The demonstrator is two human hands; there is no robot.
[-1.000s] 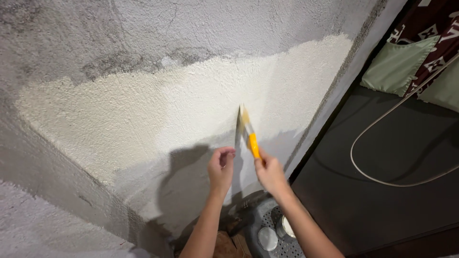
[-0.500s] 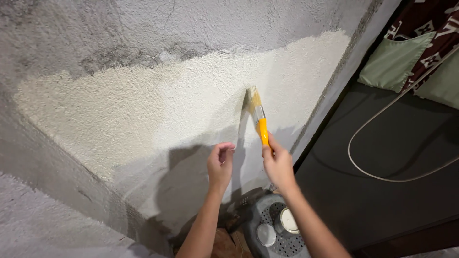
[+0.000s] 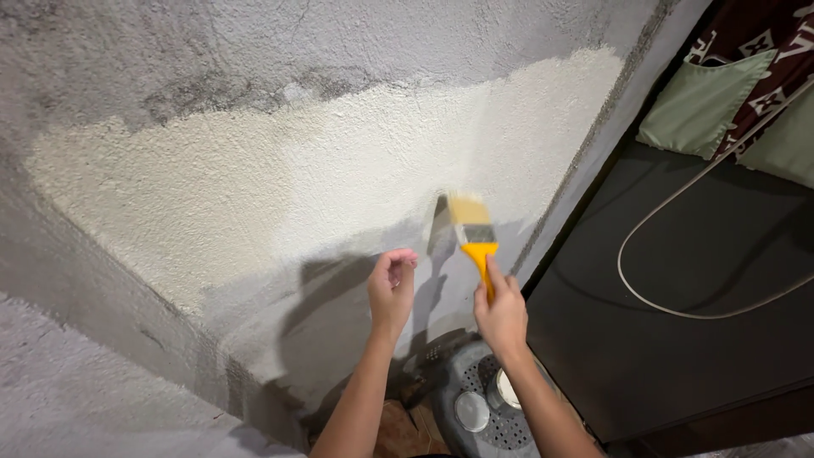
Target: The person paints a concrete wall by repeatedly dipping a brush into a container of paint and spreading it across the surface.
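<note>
- Turning the yellow-handled paintbrush (image 3: pixel 475 237) since a moment ago: it showed its thin edge then, and now the broad flat of its pale bristles faces me against the rough wall (image 3: pixel 254 195).
- That change suggests wider strokes across the cream-painted patch (image 3: pixel 339 161).
- My right hand (image 3: pixel 502 314) is wrapped closed round the handle's lower end, thumb laid along it.
- My left hand (image 3: pixel 392 288) holds nothing, fingers loosely curled, hanging just beside the brush, close to the wall.
- Bare grey plaster (image 3: pixel 339 42) above is gritty and cracked; the painted band looks pebbly.
- Below sits a round grey perforated stool (image 3: pixel 479 428); a pale looped hose (image 3: pixel 678 246) lies on the dark floor.
</note>
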